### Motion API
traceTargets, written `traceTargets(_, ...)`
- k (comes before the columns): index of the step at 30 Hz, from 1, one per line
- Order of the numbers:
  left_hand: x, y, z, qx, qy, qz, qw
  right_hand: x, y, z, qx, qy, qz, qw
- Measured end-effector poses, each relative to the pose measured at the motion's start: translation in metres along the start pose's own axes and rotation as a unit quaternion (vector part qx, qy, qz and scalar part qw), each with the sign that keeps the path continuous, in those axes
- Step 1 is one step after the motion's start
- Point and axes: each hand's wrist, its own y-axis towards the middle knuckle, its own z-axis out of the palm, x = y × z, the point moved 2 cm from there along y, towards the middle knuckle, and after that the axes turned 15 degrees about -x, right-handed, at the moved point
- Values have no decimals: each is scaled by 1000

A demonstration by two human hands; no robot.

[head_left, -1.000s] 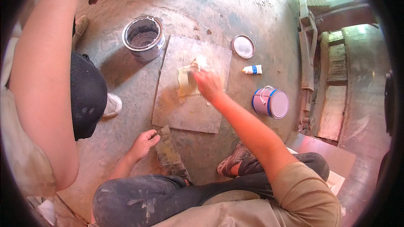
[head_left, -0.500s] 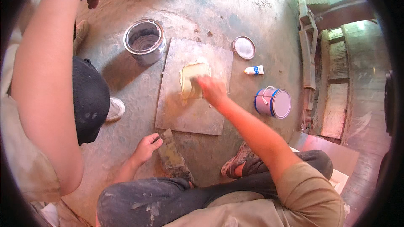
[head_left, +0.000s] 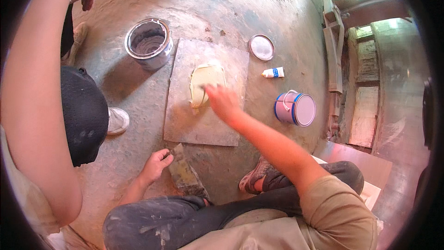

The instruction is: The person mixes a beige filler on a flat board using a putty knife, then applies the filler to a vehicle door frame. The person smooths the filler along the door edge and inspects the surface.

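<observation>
A square, stained board [head_left: 178,122] lies on the floor, bearing a pale yellow patch of paste [head_left: 203,71]. My right hand [head_left: 222,102] is closed over that patch on a small dark flat tool [head_left: 201,88], mostly hidden by the fingers. Nearer me, my left hand [head_left: 157,164] grips the top end of a long, grimy flat strip [head_left: 185,171] that slants down toward my crossed legs. An open metal can [head_left: 162,55] with grey residue stands beyond the board's left corner. A round lid [head_left: 262,48], a small white-and-blue tube [head_left: 276,73] and a closed lilac can [head_left: 286,109] are to the right.
At my left, very close, are another person's bare arm [head_left: 37,102], dark-clad knee [head_left: 83,115] and pale shoe [head_left: 118,121]. Along the right runs a weathered wooden and metal structure [head_left: 335,55], with flat panels [head_left: 379,169] low beside my right knee.
My right hand has moved down and toward me across the paste, which now shows a smoother, wider surface. My left hand still holds the strip. The whole view has shifted slightly.
</observation>
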Motion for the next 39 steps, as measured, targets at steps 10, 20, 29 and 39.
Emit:
traceTargets(10, -3, -3, -1, -62, -9, -12, 998, -1, -76, 62, -184, -46, -158, 969)
traceTargets(20, -11, 2, 5, -36, 25, -9, 999, -33, 28, 69, -74, -94, -59, 991)
traceTargets(29, 5, 2, -9, -23, 36, -2, 999, 4, -44, -7, 55, 68, 57, 995)
traceTargets(39, -13, 4, 2, -41, 31, 3, 999, -120, -129, 53, -108, 146, 487, 854)
